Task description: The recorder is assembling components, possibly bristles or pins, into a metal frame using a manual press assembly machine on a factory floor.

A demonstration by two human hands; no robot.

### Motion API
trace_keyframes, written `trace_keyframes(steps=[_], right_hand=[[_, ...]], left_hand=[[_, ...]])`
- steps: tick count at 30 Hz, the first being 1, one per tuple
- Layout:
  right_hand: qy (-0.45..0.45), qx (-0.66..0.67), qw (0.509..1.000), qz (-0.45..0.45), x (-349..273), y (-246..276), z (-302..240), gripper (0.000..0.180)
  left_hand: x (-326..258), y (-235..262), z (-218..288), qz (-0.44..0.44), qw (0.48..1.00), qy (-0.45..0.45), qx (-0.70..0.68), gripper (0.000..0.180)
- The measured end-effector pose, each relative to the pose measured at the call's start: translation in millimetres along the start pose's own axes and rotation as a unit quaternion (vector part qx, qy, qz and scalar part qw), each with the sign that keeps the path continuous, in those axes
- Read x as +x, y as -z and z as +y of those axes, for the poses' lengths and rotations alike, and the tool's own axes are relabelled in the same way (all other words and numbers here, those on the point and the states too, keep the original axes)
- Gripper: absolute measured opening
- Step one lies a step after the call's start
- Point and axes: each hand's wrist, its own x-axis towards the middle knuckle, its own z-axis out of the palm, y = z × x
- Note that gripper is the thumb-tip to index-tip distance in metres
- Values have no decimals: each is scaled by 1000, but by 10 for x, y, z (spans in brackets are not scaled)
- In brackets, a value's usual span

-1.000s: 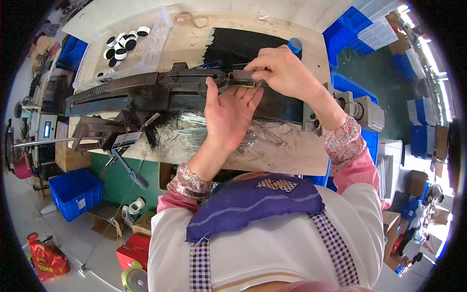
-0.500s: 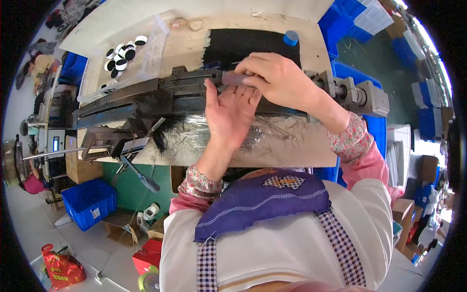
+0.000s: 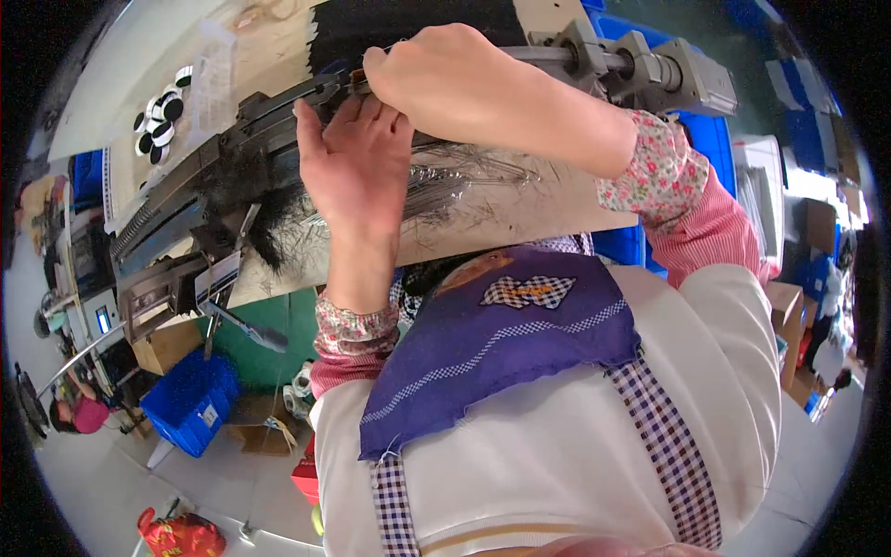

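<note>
"How are the hands?"

"Two, near twelve o'clock. The left hand (image 3: 360, 176) is spread wide, palm up, thumb apart, with nothing on its visible palm. The right hand (image 3: 441, 84) is curled, back toward us, its fingertips by a small reddish-brown piece (image 3: 358, 80) at eleven o'clock; I can't tell whether it grips it."

"And the count?"

"One long dark machine (image 3: 274, 130), toward ten o'clock. Beyond it, one clear crate (image 3: 215, 74) with at least seven white-and-black round pieces (image 3: 171, 109). Too many thin strands (image 3: 441, 190) to count lie on the surface (image 3: 548, 200)."

"What's obscured?"

"The right hand hides most of its fingertips. One black sheet (image 3: 418, 23), at twelve, is cut off above."
</note>
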Motion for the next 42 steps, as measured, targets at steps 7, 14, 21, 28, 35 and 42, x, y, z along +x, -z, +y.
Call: trace_keyframes(steps=[7,14,21,28,35,42], right_hand=[[-167,171,969,-60,-1006,-108,-141,22],[-246,150,957,-36,-1635,-958,-65,16],[-224,174,957,-57,-1694,-836,47,10],[-214,267,939,-21,-1504,-559,6,13],[-257,255,929,81,-1459,20,59,14],[-42,317,947,24,-724,652,-120,10]], left_hand=[[-5,176,-351,7,997,-50,65,24],[-127,381,-779,11,993,51,110,32],[-1212,1059,381,98,307,-377,868,66],[-2396,2554,1862,588,260,-182,744,80],[-1588,2062,972,355,193,-362,840,72],[-859,-149,-239,-160,679,-347,627,53]])
